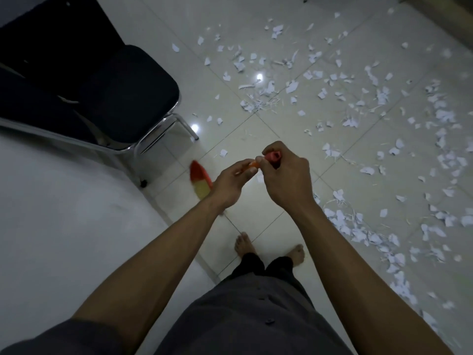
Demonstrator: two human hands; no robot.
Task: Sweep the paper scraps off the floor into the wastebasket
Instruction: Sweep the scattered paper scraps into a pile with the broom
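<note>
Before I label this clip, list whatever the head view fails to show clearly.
Wastebasket: nowhere in the frame.
Broom handle: mostly covered by the left hand and right hand gripping it.
Broom head: motion-blurred, partly hidden by the left hand; floor contact unclear.
Paper scraps: spread runs past the right edge.
Chair: cut by the left and top edges, too dark for detail.

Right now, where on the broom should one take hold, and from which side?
Take the broom by its thin handle, not the bristle head. The handle rises steeply toward the person, so the hands come from above: right hand around the red top end, left hand lower down, as they sit now.
</note>
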